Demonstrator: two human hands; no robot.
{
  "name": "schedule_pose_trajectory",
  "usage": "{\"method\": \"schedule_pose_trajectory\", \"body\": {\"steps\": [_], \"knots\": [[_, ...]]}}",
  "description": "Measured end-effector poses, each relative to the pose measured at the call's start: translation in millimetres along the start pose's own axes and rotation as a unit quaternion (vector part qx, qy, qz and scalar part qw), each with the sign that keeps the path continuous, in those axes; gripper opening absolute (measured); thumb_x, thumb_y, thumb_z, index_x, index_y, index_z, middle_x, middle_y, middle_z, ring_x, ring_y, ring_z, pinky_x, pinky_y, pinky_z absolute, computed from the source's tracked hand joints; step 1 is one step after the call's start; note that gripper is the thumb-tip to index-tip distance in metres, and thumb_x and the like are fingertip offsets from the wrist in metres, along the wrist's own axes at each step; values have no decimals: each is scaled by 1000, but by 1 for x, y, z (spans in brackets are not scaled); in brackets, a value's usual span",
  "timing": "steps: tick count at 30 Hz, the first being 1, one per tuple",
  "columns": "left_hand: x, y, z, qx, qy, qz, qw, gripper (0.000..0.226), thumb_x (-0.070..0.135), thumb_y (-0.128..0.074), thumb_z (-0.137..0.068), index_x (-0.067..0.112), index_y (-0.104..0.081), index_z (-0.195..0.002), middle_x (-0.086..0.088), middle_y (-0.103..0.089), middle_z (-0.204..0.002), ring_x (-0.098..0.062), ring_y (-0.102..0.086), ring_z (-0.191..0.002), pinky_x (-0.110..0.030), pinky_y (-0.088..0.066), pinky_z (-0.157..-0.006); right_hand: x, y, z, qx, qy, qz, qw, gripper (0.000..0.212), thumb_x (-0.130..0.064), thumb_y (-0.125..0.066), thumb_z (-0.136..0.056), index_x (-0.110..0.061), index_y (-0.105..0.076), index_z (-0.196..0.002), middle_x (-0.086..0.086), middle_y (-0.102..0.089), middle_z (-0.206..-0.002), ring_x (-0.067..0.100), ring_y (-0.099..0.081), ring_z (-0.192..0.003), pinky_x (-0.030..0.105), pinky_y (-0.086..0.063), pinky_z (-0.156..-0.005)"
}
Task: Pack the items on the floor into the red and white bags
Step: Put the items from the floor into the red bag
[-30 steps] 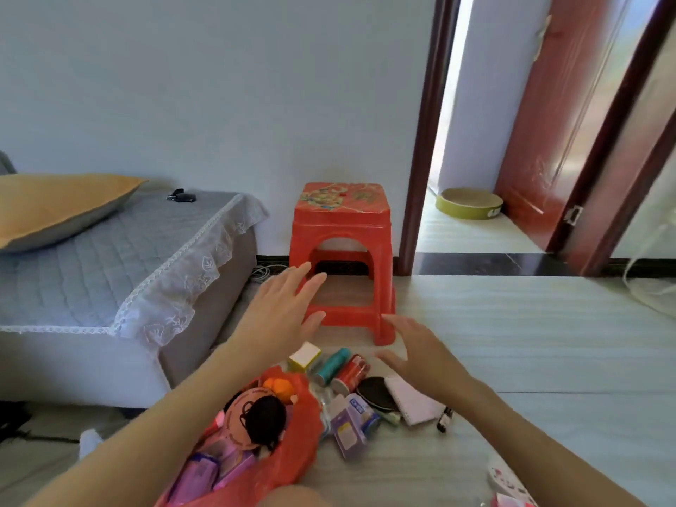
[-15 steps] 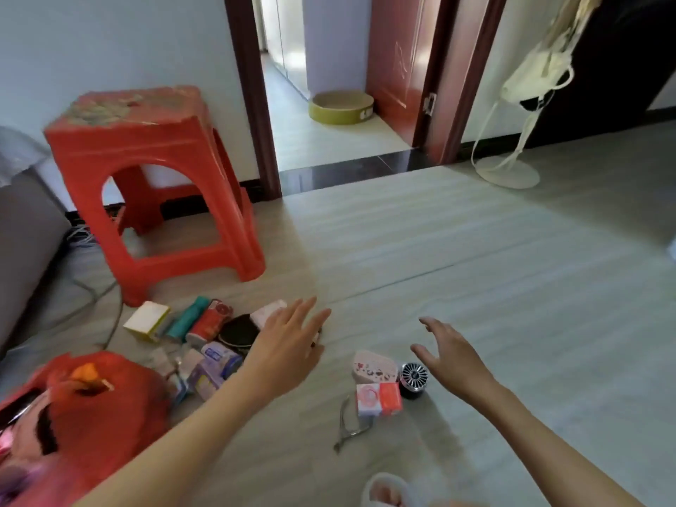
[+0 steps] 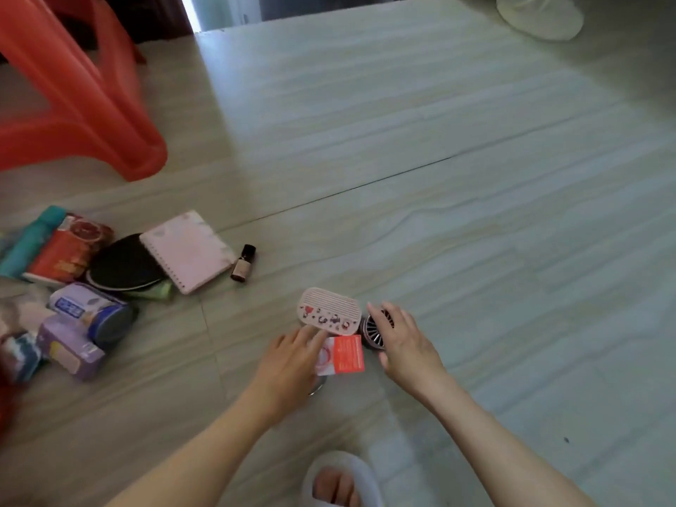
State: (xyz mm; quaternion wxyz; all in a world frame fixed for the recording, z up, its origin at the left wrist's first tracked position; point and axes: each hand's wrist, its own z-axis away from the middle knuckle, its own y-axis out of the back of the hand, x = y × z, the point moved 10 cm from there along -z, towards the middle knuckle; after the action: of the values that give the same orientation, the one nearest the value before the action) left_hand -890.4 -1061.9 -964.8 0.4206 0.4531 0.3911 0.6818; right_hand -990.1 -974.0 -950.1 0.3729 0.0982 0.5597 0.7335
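Three small items lie together on the floor: a striped pink oval case point(image 3: 329, 315), a red and white box point(image 3: 345, 354) and a round dark vented disc point(image 3: 374, 333). My left hand point(image 3: 289, 364) lies flat with its fingertips on the box's white end, holding nothing. My right hand point(image 3: 406, 342) is spread over the disc, index finger and thumb on either side of it; the disc still rests on the floor. At the left edge, a blurred strip of the red bag point(image 3: 5, 393) shows. No white bag is visible.
More items lie at the left: spiral notebook point(image 3: 188, 250), small brown bottle point(image 3: 243, 263), black round pad point(image 3: 124, 265), red can point(image 3: 69, 252), teal tube point(image 3: 31, 234), blue can point(image 3: 91, 312), purple box point(image 3: 69, 347). Red stool point(image 3: 73, 104) behind them. My slippered foot point(image 3: 340, 481) is below.
The view has swung right and down, away from the red bag. Both hands have dropped onto the small group of items; the left now touches the box, the right covers the disc.
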Motion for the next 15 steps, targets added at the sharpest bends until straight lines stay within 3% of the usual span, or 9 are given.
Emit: {"method": "schedule_pose_trajectory", "body": {"steps": [3,7,9,11,15], "knots": [[2,-10,-8,-15,-9,-19,1000,74,45,-81,-32,19,-57,-97,0,-64,-89,-18,-63,-69,-21,-48,-54,1,0,-8,37,15,-13,999,66,0,-68,-62,-8,-51,-125,16,-55,-115,38,-54,-102,45,-53,-76],[-6,0,1,1,-8,29,1000,57,38,-79,-47,17,-56,-94,0,-61,-87,-20,-63,-71,-22,-49,-53,-2,13,-3,43,12,-21,999,62,-3,-67,-65,-8,-51,-124,15,-53,-117,36,-49,-104,44,-50,-84],[-9,18,11,3,-7,18,1000,51,42,-76,-46,19,-60,-89,4,-61,-82,-13,-62,-65,-17,-42,-53,-8,30,4,59,0,-37,998,64,-9,-71,-66,-7,-50,-126,16,-52,-114,36,-50,-102,43,-48,-87],[-17,51,28,29,21,6,999,48,42,-75,-40,22,-60,-80,8,-59,-73,-10,-60,-58,-15,-35,-49,-24,56,10,75,-7,-63,995,66,-18,-73,-71,-9,-47,-131,16,-51,-114,35,-49,-104,39,-44,-90],[-42,136,81,102,77,17,992,41,44,-53,-52,18,-61,-83,3,-59,-75,-15,-62,-62,-17,-44,-47,-88,120,25,88,33,-69,993,72,-29,-69,-77,-14,-36,-139,12,-47,-121,29,-44,-113,33,-38,-95]]}}
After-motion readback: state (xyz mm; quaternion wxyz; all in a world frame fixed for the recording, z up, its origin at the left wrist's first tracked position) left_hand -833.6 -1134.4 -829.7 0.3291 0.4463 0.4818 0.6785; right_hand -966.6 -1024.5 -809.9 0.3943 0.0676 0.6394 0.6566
